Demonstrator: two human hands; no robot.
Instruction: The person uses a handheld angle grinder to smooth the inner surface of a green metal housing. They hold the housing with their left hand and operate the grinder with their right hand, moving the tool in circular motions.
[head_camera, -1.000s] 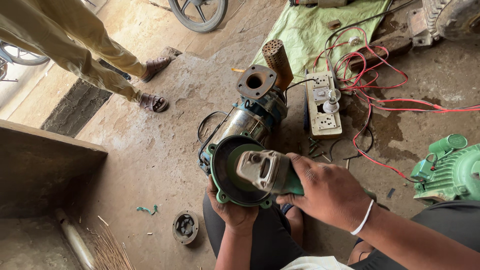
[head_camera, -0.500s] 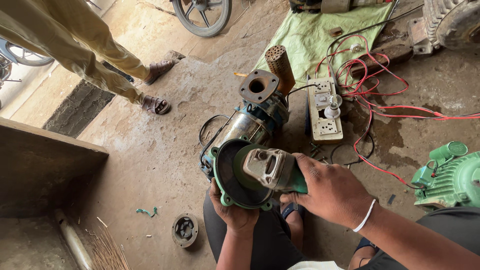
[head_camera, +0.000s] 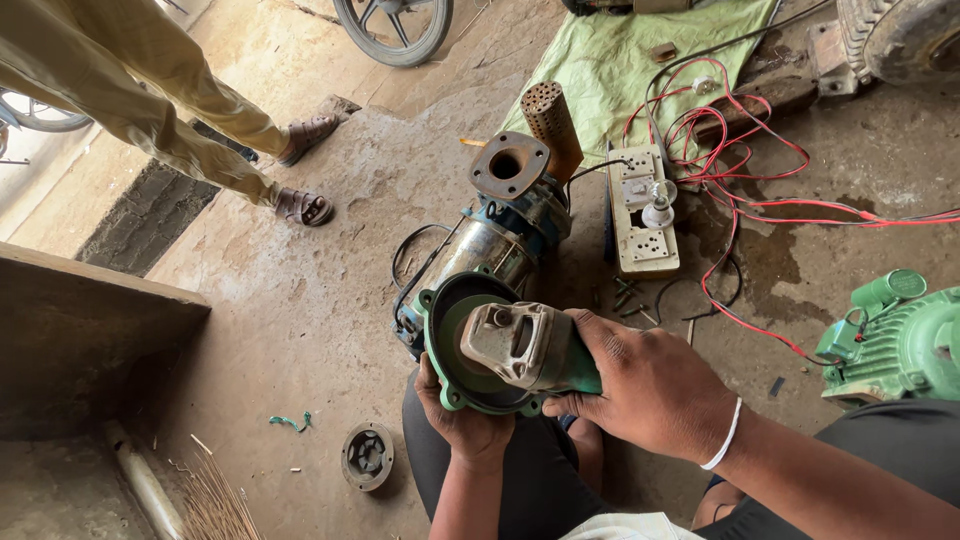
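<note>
1. The angle grinder (head_camera: 525, 345) lies at the centre of the view, its grey gear head over the open face of the green pump end cover (head_camera: 450, 350).
2. The right hand (head_camera: 650, 385) holds the grinder's green body from the right, its fingers clamped around it; a white band sits on the wrist.
3. The left hand (head_camera: 465, 425) supports the end cover from below, its fingers curled shut on the lower rim.
4. The end cover sits on the near end of a water pump motor (head_camera: 490, 250), which lies on the concrete floor (head_camera: 330, 300) with its steel body running away from the person.
5. At the pump's far end is a rusty square flange (head_camera: 510, 165) with a round hole, and just behind it a perforated rusty strainer (head_camera: 552, 125) stands tilted.
6. Just right of the pump is a white switch and socket board (head_camera: 645, 210); red wires (head_camera: 750, 190) loop from it across the floor.
7. A green motor (head_camera: 895, 335) stands at the right edge, well apart from the hands.
8. A small round dark part (head_camera: 367, 455) lies on the floor left of the person's knee.
9. Another person's legs in tan trousers (head_camera: 130, 90) and sandals stand at the upper left, and a wheel (head_camera: 392, 25) shows at the top.
</note>
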